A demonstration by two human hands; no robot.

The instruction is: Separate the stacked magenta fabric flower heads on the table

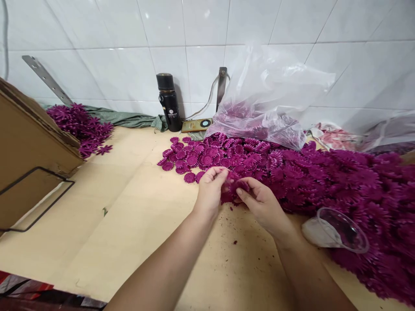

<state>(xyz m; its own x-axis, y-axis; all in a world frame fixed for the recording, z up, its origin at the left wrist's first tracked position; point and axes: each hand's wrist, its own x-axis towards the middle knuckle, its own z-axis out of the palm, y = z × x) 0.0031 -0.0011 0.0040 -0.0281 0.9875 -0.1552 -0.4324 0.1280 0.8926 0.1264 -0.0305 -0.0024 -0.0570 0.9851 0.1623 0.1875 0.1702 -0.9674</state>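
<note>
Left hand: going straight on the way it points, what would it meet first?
The left hand would probably meet the pile of purple flower pieces just beyond it. Its height is unclear; if it passed above them, the plastic bag behind looks next.

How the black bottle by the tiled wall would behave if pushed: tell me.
The black bottle would probably tip if pushed near its cap, since it stands tall and narrow. Its rounded body suggests it could roll once on its side. Its straight, even sides make it look stiff, so it likely wouldn't give when gripped.
</note>
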